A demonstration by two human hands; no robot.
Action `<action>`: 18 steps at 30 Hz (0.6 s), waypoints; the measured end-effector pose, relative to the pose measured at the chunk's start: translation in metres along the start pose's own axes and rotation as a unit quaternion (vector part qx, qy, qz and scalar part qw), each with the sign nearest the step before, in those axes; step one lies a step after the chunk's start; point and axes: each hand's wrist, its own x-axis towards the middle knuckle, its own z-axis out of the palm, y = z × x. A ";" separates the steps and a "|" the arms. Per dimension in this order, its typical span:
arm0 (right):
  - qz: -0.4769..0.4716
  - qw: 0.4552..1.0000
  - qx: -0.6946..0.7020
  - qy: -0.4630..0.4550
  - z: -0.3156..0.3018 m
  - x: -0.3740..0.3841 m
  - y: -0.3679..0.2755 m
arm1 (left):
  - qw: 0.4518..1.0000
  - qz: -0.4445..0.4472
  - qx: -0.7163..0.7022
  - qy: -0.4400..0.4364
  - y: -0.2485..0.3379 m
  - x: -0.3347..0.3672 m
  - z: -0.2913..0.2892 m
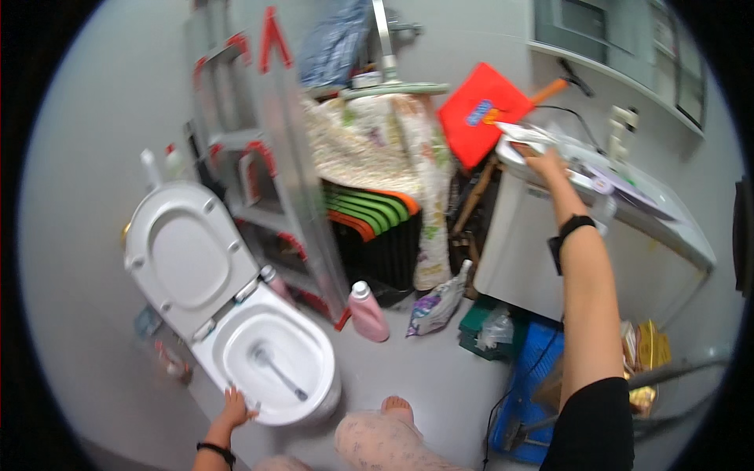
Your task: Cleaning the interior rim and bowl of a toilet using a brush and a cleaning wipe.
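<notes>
Toilet (323, 365) stands on grey floor (424, 369) beside left hand (236, 408) — loosely spread; right hand (547, 162) extends well forward — grip indeterminable.

The right grip (549, 163) is blurred, and the small brown thing (521, 149) at its fingertips on the table (518, 235) is too unclear to name or to say whether it is held. The near edge cuts off the left forearm (221, 436), the right sleeve (593, 432) and the legs (385, 441). The sleeve also hides part of the blue basket (514, 392). The ladder (295, 157) and blue bag (334, 47) run out at the far edge. The toilet lid (188, 259) covers the lower part of a red-capped bottle (174, 162).
</notes>
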 end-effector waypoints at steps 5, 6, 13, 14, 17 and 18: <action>0.005 0.979 -0.099 0.180 0.033 0.002 -0.009 | 0.989 0.007 0.068 0.130 0.026 -0.001 -0.006; -0.089 0.954 -0.104 0.265 0.034 -0.017 -0.016 | 0.984 0.072 0.060 0.154 0.037 -0.007 -0.017; -0.674 0.733 0.076 0.051 0.107 -0.273 -0.101 | 0.986 0.078 -0.014 0.150 0.032 -0.035 -0.014; -0.734 0.663 0.143 0.014 0.116 -0.318 -0.106 | 0.986 0.074 -0.018 0.149 0.031 -0.030 -0.011; -0.800 0.551 0.031 -0.236 0.168 -0.424 -0.122 | 0.984 -0.004 -0.032 0.174 0.030 -0.018 -0.007; -0.805 0.512 -0.032 -0.298 0.190 -0.452 -0.123 | 0.981 -0.037 -0.035 0.188 0.035 -0.011 -0.007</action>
